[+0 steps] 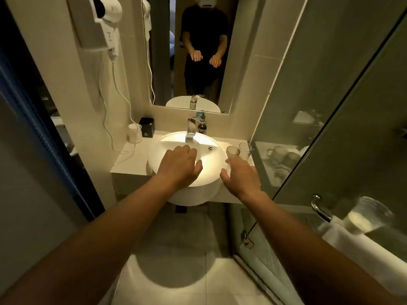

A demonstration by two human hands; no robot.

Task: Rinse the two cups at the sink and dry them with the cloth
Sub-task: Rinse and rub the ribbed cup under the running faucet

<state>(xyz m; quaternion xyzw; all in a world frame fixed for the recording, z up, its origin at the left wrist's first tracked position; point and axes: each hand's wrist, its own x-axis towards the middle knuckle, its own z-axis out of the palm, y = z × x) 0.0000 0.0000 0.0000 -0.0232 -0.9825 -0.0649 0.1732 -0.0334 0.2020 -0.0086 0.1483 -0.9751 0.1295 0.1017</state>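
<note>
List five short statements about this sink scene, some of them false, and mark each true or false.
1. The nearer cup and the farther cup stand upright on the counter, right of the basin. True.
2. The left hand holds a cup. False: it hovers empty over the basin.
3. A hair dryer hangs on the wall left of the mirror. True.
4. The right hand is at the faucet. False: it reaches toward the nearer cup.
5. A white towel hangs from the glass door's handle. True.
</note>
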